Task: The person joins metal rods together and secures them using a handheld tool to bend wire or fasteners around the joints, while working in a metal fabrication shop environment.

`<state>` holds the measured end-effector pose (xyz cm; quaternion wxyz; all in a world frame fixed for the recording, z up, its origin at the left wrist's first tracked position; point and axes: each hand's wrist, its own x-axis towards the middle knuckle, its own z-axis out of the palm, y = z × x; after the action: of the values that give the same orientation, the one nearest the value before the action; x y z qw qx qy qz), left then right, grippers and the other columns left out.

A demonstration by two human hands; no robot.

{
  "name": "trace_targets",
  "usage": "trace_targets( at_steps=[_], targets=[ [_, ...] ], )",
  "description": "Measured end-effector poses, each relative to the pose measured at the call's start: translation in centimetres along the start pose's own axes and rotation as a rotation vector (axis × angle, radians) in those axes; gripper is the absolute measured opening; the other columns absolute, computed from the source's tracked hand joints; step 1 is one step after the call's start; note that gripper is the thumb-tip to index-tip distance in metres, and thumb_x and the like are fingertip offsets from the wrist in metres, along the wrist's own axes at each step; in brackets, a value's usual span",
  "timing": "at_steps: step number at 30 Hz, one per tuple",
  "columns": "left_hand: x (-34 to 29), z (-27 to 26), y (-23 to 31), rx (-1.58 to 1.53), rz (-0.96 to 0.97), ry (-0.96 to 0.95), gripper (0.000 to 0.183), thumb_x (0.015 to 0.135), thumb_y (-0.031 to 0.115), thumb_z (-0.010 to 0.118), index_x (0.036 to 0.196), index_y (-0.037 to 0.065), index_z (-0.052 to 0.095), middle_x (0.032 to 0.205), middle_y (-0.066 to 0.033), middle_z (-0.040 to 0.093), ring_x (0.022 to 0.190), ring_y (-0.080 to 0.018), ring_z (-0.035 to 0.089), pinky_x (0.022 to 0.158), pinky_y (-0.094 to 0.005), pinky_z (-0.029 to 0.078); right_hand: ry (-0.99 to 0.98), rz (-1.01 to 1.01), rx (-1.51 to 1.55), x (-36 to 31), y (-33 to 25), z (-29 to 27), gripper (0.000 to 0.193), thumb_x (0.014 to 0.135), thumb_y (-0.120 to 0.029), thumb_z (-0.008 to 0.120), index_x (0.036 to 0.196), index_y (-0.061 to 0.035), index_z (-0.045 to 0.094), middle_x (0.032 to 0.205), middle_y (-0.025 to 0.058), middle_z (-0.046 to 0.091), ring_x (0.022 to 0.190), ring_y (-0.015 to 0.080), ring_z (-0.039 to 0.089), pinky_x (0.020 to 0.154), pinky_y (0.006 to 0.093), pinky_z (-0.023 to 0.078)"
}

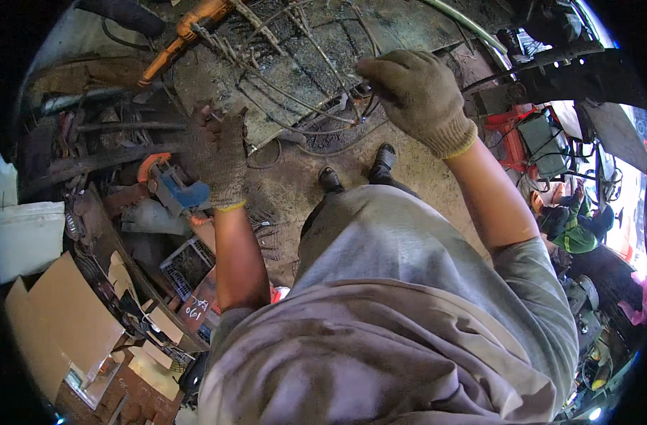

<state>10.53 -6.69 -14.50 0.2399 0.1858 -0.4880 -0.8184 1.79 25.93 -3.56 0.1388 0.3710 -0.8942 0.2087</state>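
My left hand [221,159] wears a knit work glove, darkened with dirt, and is raised beside the front edge of a worn metal worktable [306,49]. Its fingers look loosely apart, and I see nothing held in them. To the right, my gloved right hand [421,99] is over the table's near edge. Those fingers are folded together, pointing left; whatever they may hold is hidden. Between the hands, a bent cable [295,99] loops over the table edge. An orange power tool [185,35] lies at the far left of the table.
A blue and orange clamp-like tool [175,185] sits among scrap metal left of my forearm. Cardboard [65,319] and a grey crate [187,268] lie lower left. At right are a red machine [506,138] and a person in green [577,230]. My feet stand on the dirty floor [277,188].
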Motion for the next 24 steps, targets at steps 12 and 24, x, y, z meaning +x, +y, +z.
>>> trace_targets(
  at_steps=[12,24],
  targets=[
    [-0.6,0.8,0.9,0.973,0.327,-0.069,0.042,0.092,0.011,0.073,0.131,0.003,0.058,0.085,-0.0023,0.062,0.074,-0.0113,0.058,0.066,-0.0262,0.047,-0.064,-0.096,-0.083,1.8,-0.4,0.7,0.037,0.083,-0.023,0.073,0.12,-0.021,0.071,0.106,0.0058,0.072,0.097,0.0297,0.069,0.086,0.0432,0.054],
    [-1.4,1.5,1.6,1.065,0.288,-0.035,0.048,0.092,0.017,0.075,0.135,0.003,0.058,0.088,-0.0053,0.063,0.083,-0.0121,0.06,0.075,-0.0312,0.051,-0.063,-0.048,-0.03,3.0,0.4,-0.1,0.037,0.082,-0.019,0.071,0.12,-0.0211,0.07,0.107,0.0089,0.07,0.098,0.0327,0.068,0.085,0.0451,0.055]
  ],
)
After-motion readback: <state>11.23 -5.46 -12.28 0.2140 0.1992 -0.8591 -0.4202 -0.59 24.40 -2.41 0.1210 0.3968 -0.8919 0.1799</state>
